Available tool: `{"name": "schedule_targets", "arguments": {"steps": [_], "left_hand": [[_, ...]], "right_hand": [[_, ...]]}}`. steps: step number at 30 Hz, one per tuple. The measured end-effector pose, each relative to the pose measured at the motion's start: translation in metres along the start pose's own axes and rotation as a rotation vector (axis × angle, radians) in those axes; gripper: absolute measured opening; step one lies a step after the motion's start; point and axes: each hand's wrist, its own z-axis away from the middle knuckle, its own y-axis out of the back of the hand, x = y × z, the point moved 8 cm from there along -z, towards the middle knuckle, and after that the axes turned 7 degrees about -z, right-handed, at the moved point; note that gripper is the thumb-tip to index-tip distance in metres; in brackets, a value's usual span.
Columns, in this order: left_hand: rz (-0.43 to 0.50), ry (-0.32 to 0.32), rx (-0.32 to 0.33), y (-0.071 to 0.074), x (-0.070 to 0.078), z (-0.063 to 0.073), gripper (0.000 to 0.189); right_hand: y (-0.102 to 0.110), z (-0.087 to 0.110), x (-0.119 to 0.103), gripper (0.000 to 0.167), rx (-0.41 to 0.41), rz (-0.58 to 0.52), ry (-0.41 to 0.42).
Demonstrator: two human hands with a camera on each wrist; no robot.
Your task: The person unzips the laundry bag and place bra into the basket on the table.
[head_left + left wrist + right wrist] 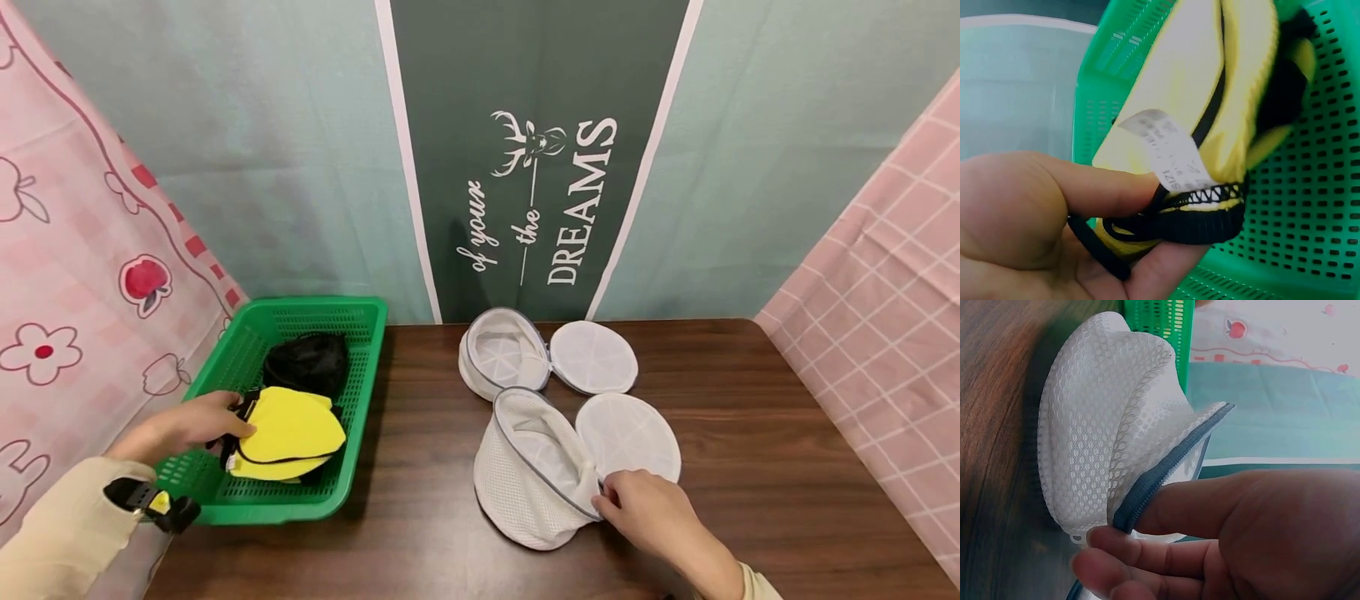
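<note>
My left hand (198, 425) pinches a folded yellow bra (292, 433) with black trim by its black edge. It is over the green basket (371, 358). A white printed label (1172, 150) sticks out close to my thumb in the left wrist view. My right hand (652, 510) pinches the grey zippered rim of the nearer white mesh laundry bag (513, 479) between thumb and fingers. That bag stands on the table with its mouth unzipped, its round lid (630, 437) folded out to the right.
Behind it is a second mesh laundry bag (480, 367), also unzipped, its lid (594, 358) lying flat beside it. A black cloth item (307, 362) lies in the back of the basket. Curtains hang behind the brown table (780, 450) and at both sides.
</note>
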Motion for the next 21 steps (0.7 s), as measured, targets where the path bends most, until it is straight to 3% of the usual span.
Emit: {"name": "schedule_targets", "arguments": {"steps": [8,14,21], "left_hand": [[0.084,0.055,-0.039,0.003,-0.008,-0.014,0.082],[0.111,0.097,-0.075,-0.004,-0.013,-0.021,0.082],[0.051,0.087,-0.093,-0.015,-0.016,-0.026,0.071]], "right_hand": [[0.002,0.001,-0.001,0.041,0.015,0.017,0.008],[0.003,0.0,-0.002,0.041,0.015,0.016,0.017],[0.003,-0.001,-0.002,0.041,0.019,0.014,0.019]]}}
